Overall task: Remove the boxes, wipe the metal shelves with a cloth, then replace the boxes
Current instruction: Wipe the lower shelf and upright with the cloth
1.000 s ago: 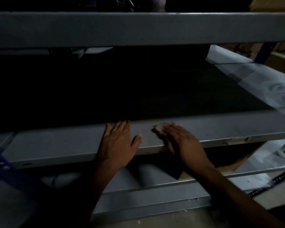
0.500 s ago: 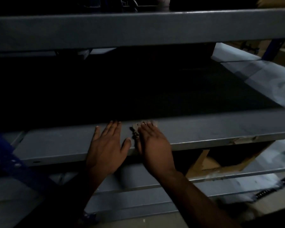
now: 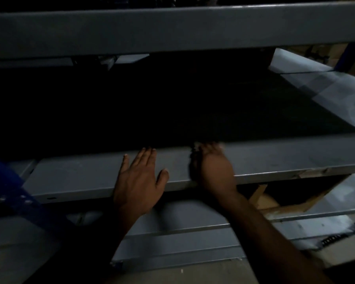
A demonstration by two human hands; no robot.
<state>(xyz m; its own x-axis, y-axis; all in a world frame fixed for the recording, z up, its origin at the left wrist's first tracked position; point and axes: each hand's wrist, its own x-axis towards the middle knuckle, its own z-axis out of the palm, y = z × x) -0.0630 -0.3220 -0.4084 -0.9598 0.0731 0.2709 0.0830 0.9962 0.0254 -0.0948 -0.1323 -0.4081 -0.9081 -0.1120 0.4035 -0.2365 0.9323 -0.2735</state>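
Head view: left hand (image 3: 138,181) lies flat on the shelf (image 3: 275,158); right hand (image 3: 212,167) blurred, grip unclear.

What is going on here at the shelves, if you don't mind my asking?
A person is wiping the front edge of a grey metal shelf. The left hand lies flat on the shelf with fingers spread, bracing. The right hand presses a small cloth against the shelf beside it; it is blurred, and only a bit of the cloth shows at the fingertips. The shelf behind the hands lies in deep shadow. Cardboard shows on the level below.
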